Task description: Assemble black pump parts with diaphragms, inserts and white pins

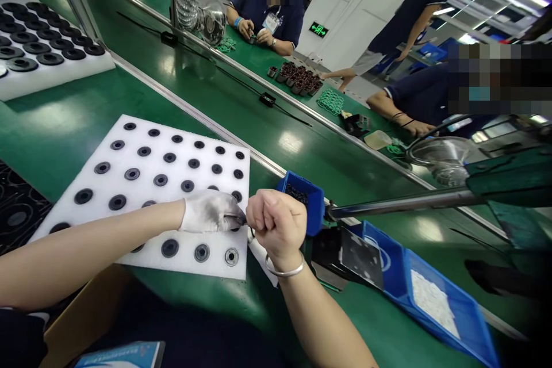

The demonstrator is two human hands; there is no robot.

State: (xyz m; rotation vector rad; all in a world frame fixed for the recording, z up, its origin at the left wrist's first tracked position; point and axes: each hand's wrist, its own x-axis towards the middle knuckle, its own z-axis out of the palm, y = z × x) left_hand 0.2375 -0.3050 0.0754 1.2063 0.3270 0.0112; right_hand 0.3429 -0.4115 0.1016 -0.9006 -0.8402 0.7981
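Note:
A white foam board [142, 267] lies on the green bench, set with rows of round black parts [160, 180], each with a hole in its middle. Over the board's right side, my left hand [210, 213] wears a stained white glove. Its fingers pinch a small dark piece [235, 219], mostly hidden by the fingertips. Bare and curled closed, my right hand [278, 219] meets the left one at the board's right edge. Whatever lies inside its fingers is hidden. A silver bangle [285, 266] circles that wrist.
Right of my hands stand a blue bin [317, 207] of small dark parts and a long blue bin [468, 322] with white pieces. A metal arm [401, 204] crosses the right side. More black discs [49, 58] fill foam at upper left. Co-workers sit across the line.

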